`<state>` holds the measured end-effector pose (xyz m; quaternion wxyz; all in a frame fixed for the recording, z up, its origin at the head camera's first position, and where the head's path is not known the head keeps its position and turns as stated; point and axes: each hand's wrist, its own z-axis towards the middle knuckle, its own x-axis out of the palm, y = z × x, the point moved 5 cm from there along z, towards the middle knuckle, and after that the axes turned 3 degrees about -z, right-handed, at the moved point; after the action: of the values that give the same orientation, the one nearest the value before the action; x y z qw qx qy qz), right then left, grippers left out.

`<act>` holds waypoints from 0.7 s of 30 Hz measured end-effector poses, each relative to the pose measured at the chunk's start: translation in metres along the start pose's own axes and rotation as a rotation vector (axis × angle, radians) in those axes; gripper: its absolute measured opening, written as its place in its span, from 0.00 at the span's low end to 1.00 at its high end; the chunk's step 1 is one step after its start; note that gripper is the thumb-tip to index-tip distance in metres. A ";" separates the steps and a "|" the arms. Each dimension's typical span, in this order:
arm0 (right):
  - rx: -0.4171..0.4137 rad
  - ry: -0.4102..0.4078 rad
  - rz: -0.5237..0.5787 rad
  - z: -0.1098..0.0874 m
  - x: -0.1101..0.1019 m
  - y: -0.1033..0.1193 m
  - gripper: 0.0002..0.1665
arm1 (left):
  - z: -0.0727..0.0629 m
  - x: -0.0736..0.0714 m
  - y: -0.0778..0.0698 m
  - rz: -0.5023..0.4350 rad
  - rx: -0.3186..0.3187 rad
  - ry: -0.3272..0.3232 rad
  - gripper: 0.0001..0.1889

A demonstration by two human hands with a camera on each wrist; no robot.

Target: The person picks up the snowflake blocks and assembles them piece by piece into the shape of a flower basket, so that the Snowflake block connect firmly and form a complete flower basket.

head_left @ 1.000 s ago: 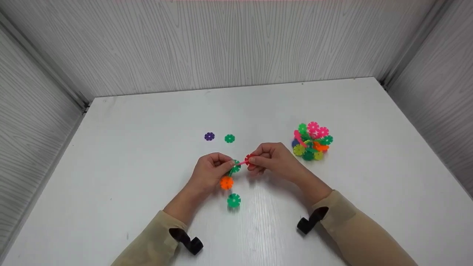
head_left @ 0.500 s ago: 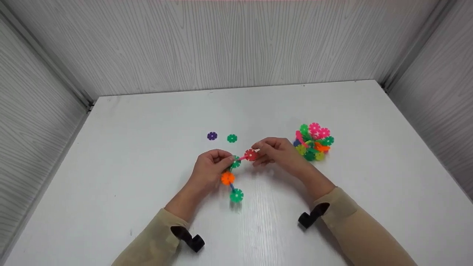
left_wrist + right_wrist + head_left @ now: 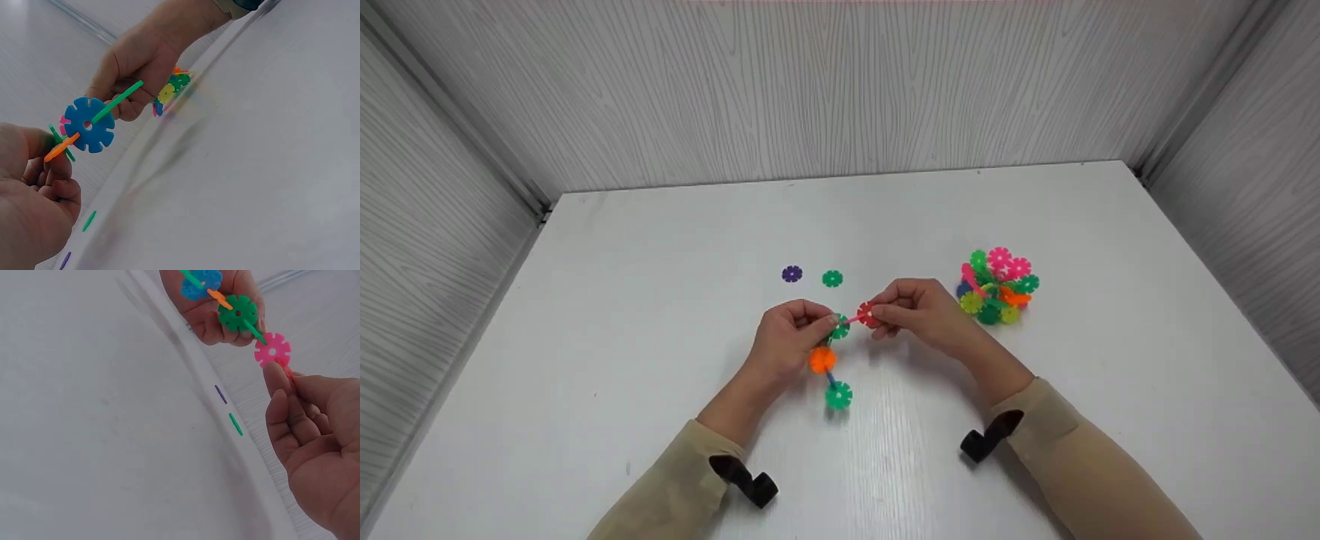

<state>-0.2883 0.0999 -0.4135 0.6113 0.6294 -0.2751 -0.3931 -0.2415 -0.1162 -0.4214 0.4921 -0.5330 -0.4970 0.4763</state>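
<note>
Between the two hands hangs a chain of slotted plastic snowflake discs linked edge to edge. My left hand (image 3: 787, 341) pinches it by a green disc (image 3: 841, 325). Below that hand dangle an orange disc (image 3: 823, 360), a blue disc (image 3: 89, 125) and a green end disc (image 3: 838, 395). At the other end, my right hand (image 3: 926, 315) pinches a red disc (image 3: 867, 314) between thumb and fingers. A pink disc (image 3: 273, 350) joins the red one to the green part of the chain.
Beyond the hands, a purple disc (image 3: 792, 274) and a loose green disc (image 3: 832, 278) lie flat on the white table (image 3: 675, 247). To the right stands a colourful cluster of joined discs (image 3: 997, 289). Pale wood-grain panels (image 3: 840, 90) enclose the back and sides.
The right fingers loosened around the red disc half a second ago and now pinch it again. The chain's lower end swung slightly up. The left hand keeps its hold.
</note>
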 end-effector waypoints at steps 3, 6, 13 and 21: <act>-0.004 -0.004 0.002 0.000 -0.001 0.000 0.11 | 0.000 0.000 0.001 0.005 -0.005 -0.004 0.05; -0.003 -0.028 -0.003 -0.001 -0.003 -0.002 0.12 | 0.000 0.001 0.001 0.002 -0.010 -0.004 0.06; 0.027 -0.037 -0.032 -0.003 -0.005 -0.004 0.11 | -0.001 0.002 0.002 0.024 -0.003 0.003 0.06; 0.013 -0.040 -0.026 0.000 -0.007 -0.002 0.16 | 0.001 0.001 0.001 0.011 -0.001 0.001 0.06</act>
<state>-0.2927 0.1061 -0.4140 0.5965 0.6288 -0.2816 -0.4116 -0.2421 -0.1147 -0.4228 0.4896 -0.5362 -0.4941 0.4782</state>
